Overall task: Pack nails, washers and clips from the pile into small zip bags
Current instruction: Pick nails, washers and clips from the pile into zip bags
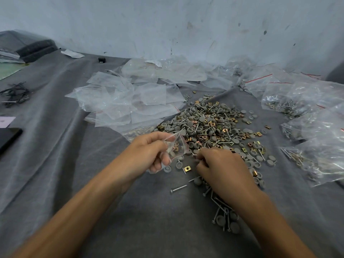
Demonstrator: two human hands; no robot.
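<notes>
A crumpled grey cloth (83, 183) covers the whole work surface. At its far left edge lies a flat black slab (8, 138), and behind that a tangle of thin black wires (15, 94). Left of centre, toward the stained pale wall (167, 25), spreads a heap of empty clear plastic zip bags (126, 101). The large clear sack (163, 69) behind it carries a reddish scrawl too faint to read.

The left hand (149, 151) reaches in from the lower left on a bare forearm. Its thumb and curled fingers grip a small clear zip bag (176, 146), held at the near edge of the pile. A few brass-coloured clips and grey washers show inside the bag. Just right of it, the loose pile (214, 125) of grey round washers, brass-coloured square clips and slim steel nails lies in the middle of the cloth. A single silver nail (178, 189) lies apart, nearer the person.

The right hand (221, 168) sits knuckles-up on the pile's near edge, close beside the bag. Its fingers are curled under with the tips drawn together; whether they pinch a piece cannot be told. Under its wrist is a small cluster of nails and washers (225, 218). Along the right edge lie filled clear bags (312, 116) with red seal lines, nails and clips showing through.
</notes>
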